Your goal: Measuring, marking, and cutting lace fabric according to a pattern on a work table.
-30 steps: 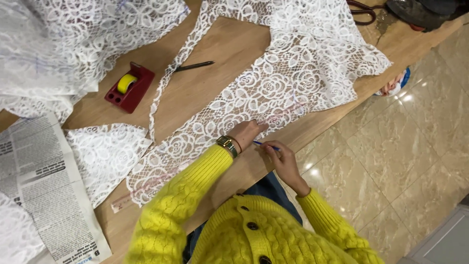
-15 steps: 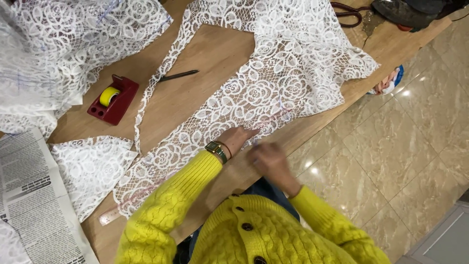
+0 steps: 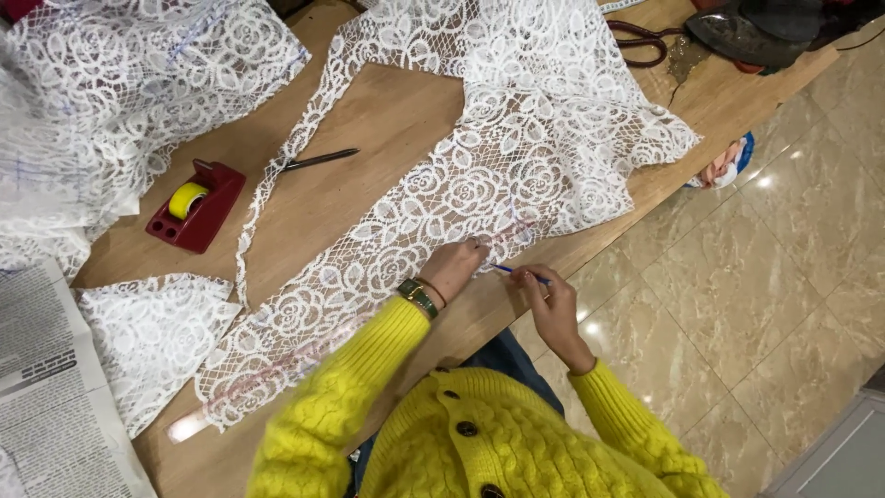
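Right hand (image 3: 546,297) has shifted toward 3 o'clock off the lace (image 3: 442,198) edge; blue pen (image 3: 518,273) visible again.

At the bench's (image 3: 369,111) near left corner lies a sheet of newspaper (image 3: 55,397), grey-white with dense black print, hanging partly off the edge. I see no packages, signs or screens.
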